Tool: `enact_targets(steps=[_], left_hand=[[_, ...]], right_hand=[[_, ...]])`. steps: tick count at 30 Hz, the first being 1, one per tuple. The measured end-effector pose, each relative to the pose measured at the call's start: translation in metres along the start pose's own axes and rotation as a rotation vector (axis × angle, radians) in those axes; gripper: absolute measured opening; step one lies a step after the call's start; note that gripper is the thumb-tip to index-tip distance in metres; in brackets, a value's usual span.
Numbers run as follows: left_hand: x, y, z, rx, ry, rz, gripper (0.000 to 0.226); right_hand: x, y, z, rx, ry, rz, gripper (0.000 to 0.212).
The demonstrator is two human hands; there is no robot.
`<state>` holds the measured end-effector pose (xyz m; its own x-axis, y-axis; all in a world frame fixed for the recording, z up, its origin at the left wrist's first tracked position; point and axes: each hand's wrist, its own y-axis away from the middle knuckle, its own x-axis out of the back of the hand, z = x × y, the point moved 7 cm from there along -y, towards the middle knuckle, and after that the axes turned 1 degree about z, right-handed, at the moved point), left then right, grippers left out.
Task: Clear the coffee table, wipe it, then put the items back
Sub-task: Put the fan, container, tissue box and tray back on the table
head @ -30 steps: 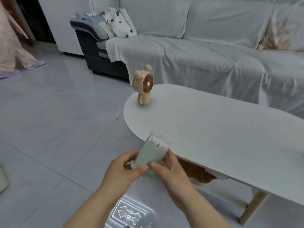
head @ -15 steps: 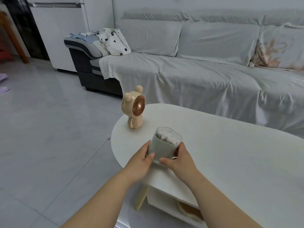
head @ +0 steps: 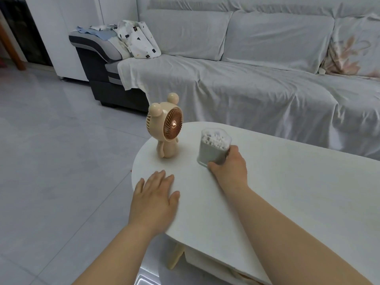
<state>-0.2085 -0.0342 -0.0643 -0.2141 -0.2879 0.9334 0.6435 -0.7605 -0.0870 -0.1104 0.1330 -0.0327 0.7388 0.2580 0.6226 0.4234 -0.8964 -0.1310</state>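
A clear box of cotton swabs (head: 212, 147) stands upright on the white oval coffee table (head: 287, 192), near its left end. My right hand (head: 229, 168) grips the box's lower right side. My left hand (head: 154, 199) lies flat and open on the table's left edge, holding nothing. A beige bear-shaped mini fan (head: 167, 128) stands on the table just left of the box, apart from it.
A grey-covered sofa (head: 246, 85) runs behind the table, with a pile of clothes (head: 131, 38) on its left arm. Grey tiled floor (head: 51, 161) lies to the left. A white cabinet (head: 67, 33) stands at the back left.
Both hands carried the swab box up from below the table edge and set it upright beside the fan. My left hand let go and came down flat on the table.
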Motion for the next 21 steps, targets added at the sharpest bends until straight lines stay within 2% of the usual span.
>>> enact_targets(steps=[9, 18, 21], left_hand=[[-0.003, 0.0, -0.003, -0.023, 0.024, 0.088, 0.05], [-0.001, -0.001, -0.002, -0.046, 0.028, 0.161, 0.049], [-0.001, -0.002, -0.002, -0.045, 0.039, 0.17, 0.05]], right_hand=[[-0.048, -0.059, -0.029, 0.044, 0.01, 0.007, 0.041], [-0.074, -0.079, -0.043, 0.068, 0.065, -0.07, 0.041], [-0.064, -0.076, -0.036, 0.042, 0.053, -0.065, 0.052]])
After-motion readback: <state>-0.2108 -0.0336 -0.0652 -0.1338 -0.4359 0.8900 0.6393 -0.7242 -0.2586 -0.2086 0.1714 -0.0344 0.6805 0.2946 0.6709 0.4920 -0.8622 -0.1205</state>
